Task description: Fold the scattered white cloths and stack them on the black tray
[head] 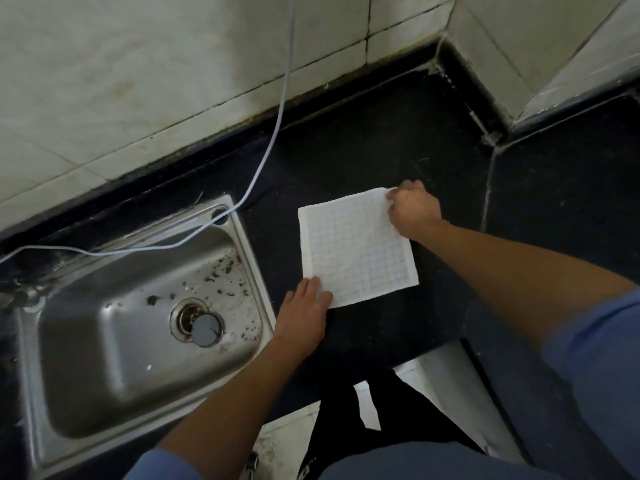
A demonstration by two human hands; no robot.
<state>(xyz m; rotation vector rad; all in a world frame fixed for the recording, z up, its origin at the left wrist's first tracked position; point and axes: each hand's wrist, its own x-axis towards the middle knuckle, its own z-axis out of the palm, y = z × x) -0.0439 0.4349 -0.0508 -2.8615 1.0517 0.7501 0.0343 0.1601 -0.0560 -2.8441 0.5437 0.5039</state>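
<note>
One white cloth (356, 249) with a faint grid pattern lies spread flat on the black countertop (363, 150), to the right of the sink. My left hand (304, 311) lies on its near left corner with straight fingers pressing it down. My right hand (414, 209) pinches the far right corner with curled fingers. No black tray is in view, and I see no other cloths.
A steel sink (138, 320) with debris and a drain plug (204, 329) sits left of the cloth. A thin white cable (277, 123) hangs from the tiled wall and trails over the sink rim. The counter turns a corner at the right (568, 188).
</note>
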